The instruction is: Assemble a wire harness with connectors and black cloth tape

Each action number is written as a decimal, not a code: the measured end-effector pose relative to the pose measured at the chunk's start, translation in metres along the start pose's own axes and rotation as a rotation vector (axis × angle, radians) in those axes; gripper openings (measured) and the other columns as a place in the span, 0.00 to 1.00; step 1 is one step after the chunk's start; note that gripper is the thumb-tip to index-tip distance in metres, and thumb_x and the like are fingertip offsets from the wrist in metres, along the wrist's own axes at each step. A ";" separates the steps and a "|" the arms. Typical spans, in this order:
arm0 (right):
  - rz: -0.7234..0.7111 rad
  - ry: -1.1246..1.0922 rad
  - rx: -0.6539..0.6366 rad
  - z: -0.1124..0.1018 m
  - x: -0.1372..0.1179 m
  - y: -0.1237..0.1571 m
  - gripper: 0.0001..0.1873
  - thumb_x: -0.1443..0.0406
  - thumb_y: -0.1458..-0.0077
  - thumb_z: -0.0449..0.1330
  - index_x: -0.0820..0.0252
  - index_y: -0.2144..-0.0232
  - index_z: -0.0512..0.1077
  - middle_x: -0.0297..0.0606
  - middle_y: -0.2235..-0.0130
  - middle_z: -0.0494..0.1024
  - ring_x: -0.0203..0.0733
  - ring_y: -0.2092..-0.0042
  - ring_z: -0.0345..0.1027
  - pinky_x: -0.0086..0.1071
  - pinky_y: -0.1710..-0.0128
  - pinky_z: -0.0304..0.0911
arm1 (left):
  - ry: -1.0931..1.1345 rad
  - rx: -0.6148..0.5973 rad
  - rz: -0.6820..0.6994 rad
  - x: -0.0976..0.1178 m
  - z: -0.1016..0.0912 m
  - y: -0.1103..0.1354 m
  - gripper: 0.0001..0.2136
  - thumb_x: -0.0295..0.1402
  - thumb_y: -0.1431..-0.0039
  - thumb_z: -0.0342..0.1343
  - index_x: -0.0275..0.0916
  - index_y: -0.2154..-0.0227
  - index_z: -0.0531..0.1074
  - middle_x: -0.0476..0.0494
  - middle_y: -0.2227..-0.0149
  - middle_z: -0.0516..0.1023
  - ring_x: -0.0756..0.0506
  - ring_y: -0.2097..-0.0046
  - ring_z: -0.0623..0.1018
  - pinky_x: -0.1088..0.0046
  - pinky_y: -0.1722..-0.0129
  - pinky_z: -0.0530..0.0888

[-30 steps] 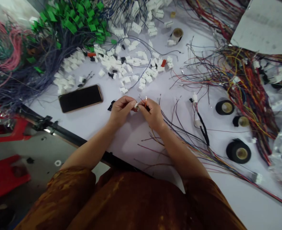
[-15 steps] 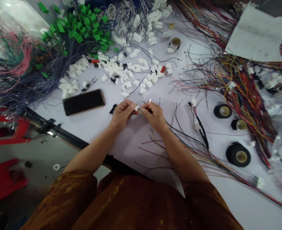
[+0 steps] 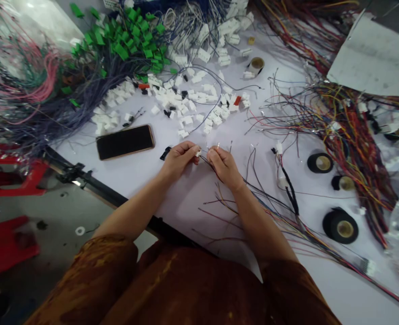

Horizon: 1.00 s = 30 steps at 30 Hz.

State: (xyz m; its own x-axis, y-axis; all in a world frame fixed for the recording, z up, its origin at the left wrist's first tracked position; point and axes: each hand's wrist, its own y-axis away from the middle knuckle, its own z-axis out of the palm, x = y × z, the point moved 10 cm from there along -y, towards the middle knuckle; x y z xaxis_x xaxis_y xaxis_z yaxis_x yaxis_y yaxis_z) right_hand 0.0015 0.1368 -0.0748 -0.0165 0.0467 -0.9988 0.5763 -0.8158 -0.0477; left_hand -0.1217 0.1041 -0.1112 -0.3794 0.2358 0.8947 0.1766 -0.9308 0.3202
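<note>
Two hands are working close together over the white tabletop [image 3: 186,212]. My left hand [image 3: 179,159] is pinching a small white plastic connector [image 3: 198,153] between thumb and fingertips. My right hand [image 3: 225,168] is gripping thin dark insulated wires [image 3: 210,164], with strands trailing toward four o'clock and their tips sitting just beside the connector. Loose white connectors [image 3: 186,106] are lying in a scattered heap at twelve o'clock, a black glass-faced smartphone [image 3: 125,142] at nine, and black cloth-tape rolls [image 3: 320,162] at three.
</note>
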 end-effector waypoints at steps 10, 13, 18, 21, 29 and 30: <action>0.096 0.075 0.235 -0.017 0.006 -0.002 0.09 0.60 0.45 0.60 0.58 0.74 0.69 0.28 0.77 0.62 0.32 0.73 0.51 0.29 0.72 0.51 | 0.039 0.007 0.015 -0.002 -0.003 0.001 0.13 0.40 0.49 0.69 0.37 0.71 0.75 0.52 0.74 0.75 0.55 0.75 0.74 0.80 0.73 0.73; 0.110 0.040 0.177 -0.013 0.006 -0.002 0.10 0.60 0.46 0.60 0.59 0.75 0.69 0.28 0.77 0.61 0.32 0.73 0.50 0.29 0.73 0.50 | 0.087 0.010 0.015 -0.003 -0.002 0.001 0.13 0.39 0.48 0.69 0.37 0.72 0.73 0.51 0.73 0.75 0.55 0.74 0.74 0.80 0.71 0.74; 0.131 0.052 0.105 -0.006 0.007 -0.003 0.11 0.60 0.46 0.60 0.59 0.76 0.69 0.28 0.77 0.61 0.31 0.74 0.49 0.29 0.74 0.48 | 0.108 -0.001 0.023 -0.003 0.000 0.000 0.14 0.40 0.49 0.70 0.38 0.73 0.72 0.51 0.73 0.75 0.55 0.74 0.74 0.79 0.71 0.74; 0.138 0.043 0.092 -0.006 0.010 -0.003 0.11 0.60 0.46 0.61 0.60 0.76 0.69 0.28 0.78 0.61 0.30 0.74 0.48 0.29 0.74 0.48 | 0.110 0.000 0.023 -0.003 -0.002 -0.001 0.14 0.40 0.49 0.70 0.38 0.73 0.72 0.51 0.73 0.75 0.55 0.74 0.74 0.80 0.72 0.74; 0.157 0.050 0.058 0.000 0.010 -0.002 0.11 0.61 0.45 0.60 0.60 0.77 0.70 0.28 0.78 0.62 0.30 0.74 0.50 0.29 0.73 0.50 | -0.106 0.028 0.151 0.011 -0.003 0.007 0.10 0.36 0.46 0.68 0.37 0.73 0.74 0.50 0.75 0.76 0.53 0.73 0.75 0.77 0.70 0.75; 0.147 0.069 0.059 0.000 0.009 -0.002 0.12 0.61 0.45 0.59 0.60 0.77 0.69 0.28 0.78 0.62 0.31 0.74 0.50 0.29 0.73 0.51 | -0.141 0.034 0.169 0.012 -0.002 0.008 0.09 0.35 0.46 0.67 0.37 0.73 0.74 0.50 0.75 0.76 0.53 0.73 0.75 0.76 0.69 0.75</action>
State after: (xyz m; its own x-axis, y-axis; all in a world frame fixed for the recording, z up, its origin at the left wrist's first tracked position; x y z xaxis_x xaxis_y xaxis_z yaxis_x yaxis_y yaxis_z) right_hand 0.0000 0.1390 -0.0834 0.1219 -0.0374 -0.9918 0.5194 -0.8491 0.0958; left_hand -0.1268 0.0992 -0.0982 -0.2117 0.1157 0.9704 0.2581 -0.9511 0.1697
